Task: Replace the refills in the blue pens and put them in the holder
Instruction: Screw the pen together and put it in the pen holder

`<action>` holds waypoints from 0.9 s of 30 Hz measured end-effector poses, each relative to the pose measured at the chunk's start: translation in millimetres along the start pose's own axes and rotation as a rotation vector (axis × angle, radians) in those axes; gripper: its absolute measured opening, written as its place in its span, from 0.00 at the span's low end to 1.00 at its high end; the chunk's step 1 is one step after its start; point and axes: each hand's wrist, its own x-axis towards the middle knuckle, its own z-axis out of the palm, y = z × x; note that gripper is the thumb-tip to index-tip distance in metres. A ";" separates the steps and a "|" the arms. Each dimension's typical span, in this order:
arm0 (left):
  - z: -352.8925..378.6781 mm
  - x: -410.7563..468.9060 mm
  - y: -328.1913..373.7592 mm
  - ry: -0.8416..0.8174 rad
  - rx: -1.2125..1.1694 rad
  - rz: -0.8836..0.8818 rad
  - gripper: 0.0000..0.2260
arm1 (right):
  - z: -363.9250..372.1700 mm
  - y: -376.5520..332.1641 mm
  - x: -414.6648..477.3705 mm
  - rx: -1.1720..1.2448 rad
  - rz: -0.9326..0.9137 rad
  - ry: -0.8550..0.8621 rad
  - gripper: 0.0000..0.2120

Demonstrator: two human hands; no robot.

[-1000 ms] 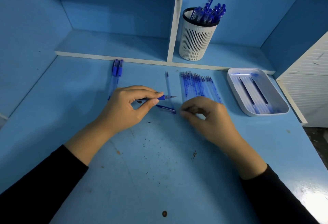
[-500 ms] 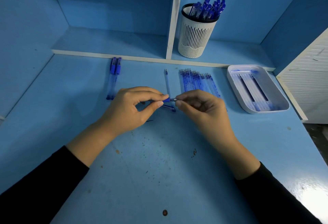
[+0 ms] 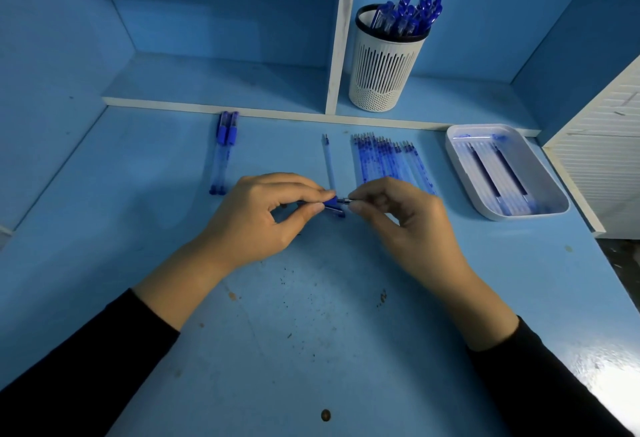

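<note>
Both hands meet over the middle of the scuffed light-blue surface (image 3: 311,332), working on one blue pen (image 3: 330,201) held just above it. The left hand (image 3: 256,218) has its fingers curled round the pen's barrel, thumb and forefinger closed on the dark blue grip section, so most of the barrel is hidden inside the hand. The right hand (image 3: 405,225) pinches the narrow dark tip of the same pen between thumb and forefinger, its other fingers loosely curled; whether that tip is the refill's point or a screw-on nose cannot be told. A short dark blue piece (image 3: 337,210) lies on the surface directly below the held pen. Just behind the hands a single clear refill (image 3: 329,163) lies pointing away from the person, and beside it, to the right, lies a close row of clear blue-stained refills (image 3: 388,159), partly covered by the right hand. Farther right sits a white rectangular plastic tray (image 3: 458,166) with more refills in it. To the left, two capped blue pens (image 3: 223,152) lie side by side, caps towards the back. On the raised blue shelf (image 3: 221,83) at the back, right of a white upright divider (image 3: 341,38), stands a white slotted cylindrical holder (image 3: 384,69) filled with upright blue pens (image 3: 408,14).
</note>
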 end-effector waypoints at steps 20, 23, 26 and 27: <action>-4.5 0.8 4.1 -0.015 -0.012 -0.021 0.07 | 2.1 -3.3 -2.5 0.108 0.098 -0.046 0.07; -3.8 1.0 3.3 -0.016 -0.020 -0.026 0.07 | 3.6 -5.4 -2.2 0.188 0.084 -0.043 0.11; -3.3 0.1 4.7 -0.016 -0.011 -0.026 0.06 | 6.8 -2.9 -2.8 0.122 0.022 -0.011 0.05; -3.4 0.2 5.2 -0.018 -0.011 -0.024 0.06 | 7.0 -2.8 -3.0 0.123 0.040 0.001 0.04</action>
